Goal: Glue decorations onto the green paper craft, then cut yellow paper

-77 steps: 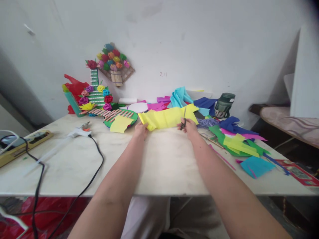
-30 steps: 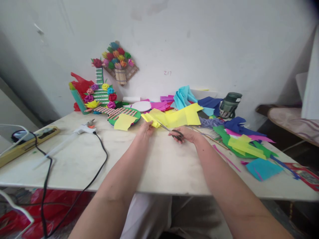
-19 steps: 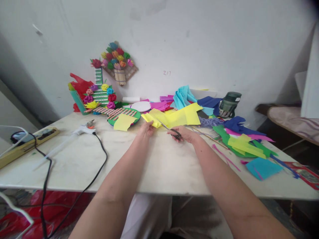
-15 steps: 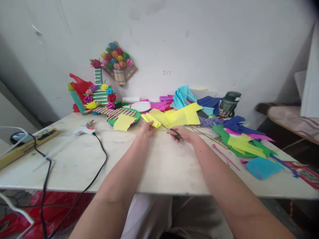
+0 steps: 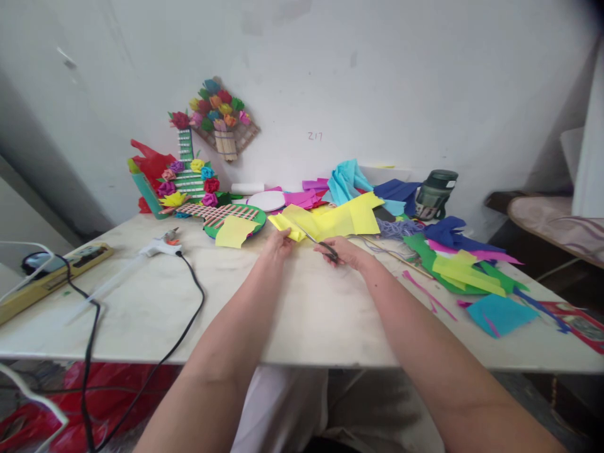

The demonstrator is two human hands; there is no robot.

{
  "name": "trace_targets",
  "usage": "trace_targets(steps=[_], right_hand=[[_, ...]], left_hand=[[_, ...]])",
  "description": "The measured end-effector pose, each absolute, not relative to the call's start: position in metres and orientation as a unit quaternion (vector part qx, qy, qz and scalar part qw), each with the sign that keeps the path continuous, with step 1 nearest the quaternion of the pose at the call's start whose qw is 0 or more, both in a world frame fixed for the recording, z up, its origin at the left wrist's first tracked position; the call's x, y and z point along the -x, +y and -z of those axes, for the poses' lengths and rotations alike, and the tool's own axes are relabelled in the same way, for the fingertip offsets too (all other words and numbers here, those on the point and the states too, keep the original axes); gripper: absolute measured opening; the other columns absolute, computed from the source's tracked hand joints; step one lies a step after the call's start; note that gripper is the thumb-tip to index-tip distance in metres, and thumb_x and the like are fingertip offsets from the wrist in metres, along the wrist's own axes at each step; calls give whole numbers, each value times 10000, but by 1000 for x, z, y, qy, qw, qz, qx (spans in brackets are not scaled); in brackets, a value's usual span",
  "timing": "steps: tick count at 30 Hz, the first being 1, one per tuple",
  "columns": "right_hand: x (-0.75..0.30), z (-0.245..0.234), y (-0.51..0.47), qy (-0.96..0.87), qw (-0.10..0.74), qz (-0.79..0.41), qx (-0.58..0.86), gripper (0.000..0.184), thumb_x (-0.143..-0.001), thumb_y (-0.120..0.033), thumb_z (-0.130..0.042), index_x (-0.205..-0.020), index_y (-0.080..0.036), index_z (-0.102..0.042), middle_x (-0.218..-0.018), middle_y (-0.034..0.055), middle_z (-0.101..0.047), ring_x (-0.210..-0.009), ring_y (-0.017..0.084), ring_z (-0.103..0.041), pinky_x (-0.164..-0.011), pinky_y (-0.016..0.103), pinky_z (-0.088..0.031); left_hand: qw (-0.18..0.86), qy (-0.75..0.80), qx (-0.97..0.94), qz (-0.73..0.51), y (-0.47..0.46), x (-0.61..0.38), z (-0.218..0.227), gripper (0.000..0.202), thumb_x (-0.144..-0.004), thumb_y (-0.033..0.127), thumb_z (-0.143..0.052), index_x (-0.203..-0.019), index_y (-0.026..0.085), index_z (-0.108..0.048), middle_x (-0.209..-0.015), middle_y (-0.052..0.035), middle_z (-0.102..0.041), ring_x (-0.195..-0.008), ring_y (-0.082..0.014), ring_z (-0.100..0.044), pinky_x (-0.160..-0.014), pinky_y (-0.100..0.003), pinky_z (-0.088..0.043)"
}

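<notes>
My left hand (image 5: 281,244) is closed on the near left end of a folded yellow crepe paper (image 5: 325,221). In my right hand (image 5: 343,250) is a pair of scissors (image 5: 329,249) with dark handles, fingers wrapped round them. The blades point up and left and lie against the yellow paper; whether they are cutting is too fine to tell. Left of my hands, a loose yellow piece (image 5: 236,231) rests on a green guitar-shaped board (image 5: 255,215) with crossed sticks.
A glue gun (image 5: 163,245) with a black cord lies left, near a power strip (image 5: 56,277). A flower-covered craft (image 5: 191,179) leans at the wall. Coloured paper scraps (image 5: 467,270), purple yarn (image 5: 399,230) and a dark green bottle (image 5: 435,194) are on the right.
Both hands, the yellow paper and the scissors stay nearly in place. The scissor handles look slightly turned. The whole view has shifted a little.
</notes>
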State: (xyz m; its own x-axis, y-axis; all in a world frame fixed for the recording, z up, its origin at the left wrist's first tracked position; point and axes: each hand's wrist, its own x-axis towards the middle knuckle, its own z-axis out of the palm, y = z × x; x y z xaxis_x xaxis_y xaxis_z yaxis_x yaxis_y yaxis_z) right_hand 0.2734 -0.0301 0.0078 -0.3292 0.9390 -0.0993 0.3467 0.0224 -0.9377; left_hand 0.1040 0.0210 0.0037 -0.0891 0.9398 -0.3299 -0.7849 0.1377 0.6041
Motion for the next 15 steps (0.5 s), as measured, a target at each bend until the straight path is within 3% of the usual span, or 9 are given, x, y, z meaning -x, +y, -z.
trace_targets(steps=[15], right_hand=[[-269,-2,-27,-647,316,-482,499,386,-659,-501,-681,-671,-139,-549,-439,-62,-460,-329,27,-373,-326,162,-272]], left_hand=[[668,347,-115,-648,25,-103,0,265,-781,-57,-445,-901,140,-574,-762,-29,-643,-646,-122,-633,-667,-241,-536]])
